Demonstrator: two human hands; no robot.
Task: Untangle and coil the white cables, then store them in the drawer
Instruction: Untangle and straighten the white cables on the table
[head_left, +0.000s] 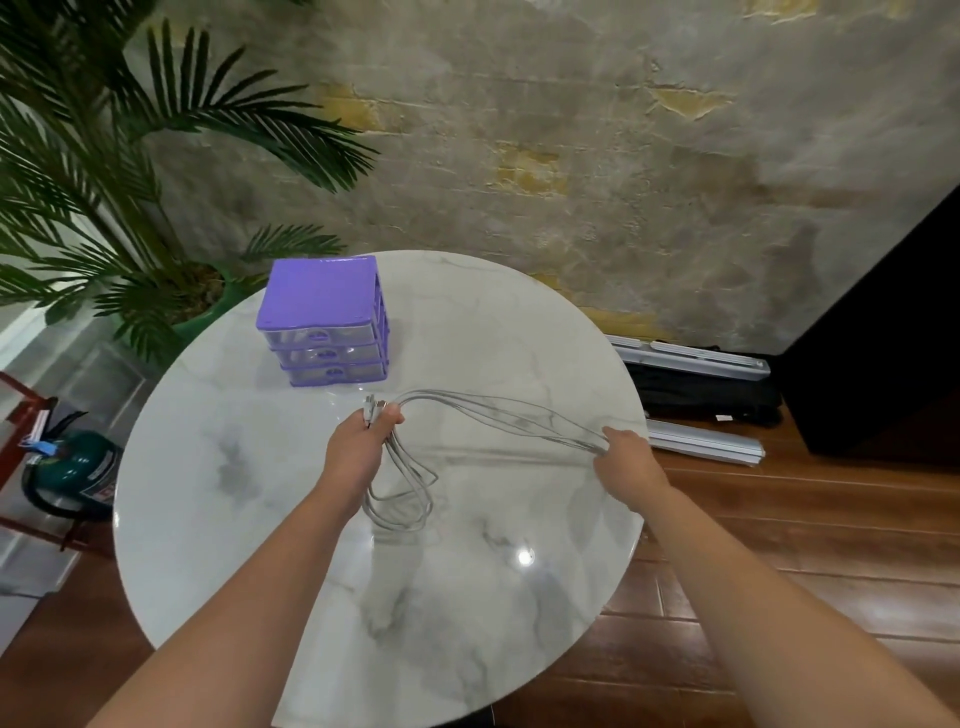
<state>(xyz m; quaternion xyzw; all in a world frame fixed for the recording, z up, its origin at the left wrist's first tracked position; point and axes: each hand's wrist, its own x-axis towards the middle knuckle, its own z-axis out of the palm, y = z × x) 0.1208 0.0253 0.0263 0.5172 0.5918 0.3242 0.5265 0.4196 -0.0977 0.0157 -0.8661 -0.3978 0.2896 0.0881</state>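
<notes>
- The left hand (363, 441) grips the white cables (498, 413) near their plug ends, above the round marble bench (260, 519); loose loops hang below it
- The right hand (626, 460) pinches the strands stretched between both hands
- The purple drawer unit (324, 322) stands behind, all drawers closed

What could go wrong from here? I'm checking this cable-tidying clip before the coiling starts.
1. The left hand grips several white cables near their plugs while the right hand pulls the strands taut; a hidden tangle may tighten.
2. Loose loops hang below the left hand and could snag.
3. The purple drawer unit has all drawers closed, so storing the cables needs a free hand.
</notes>
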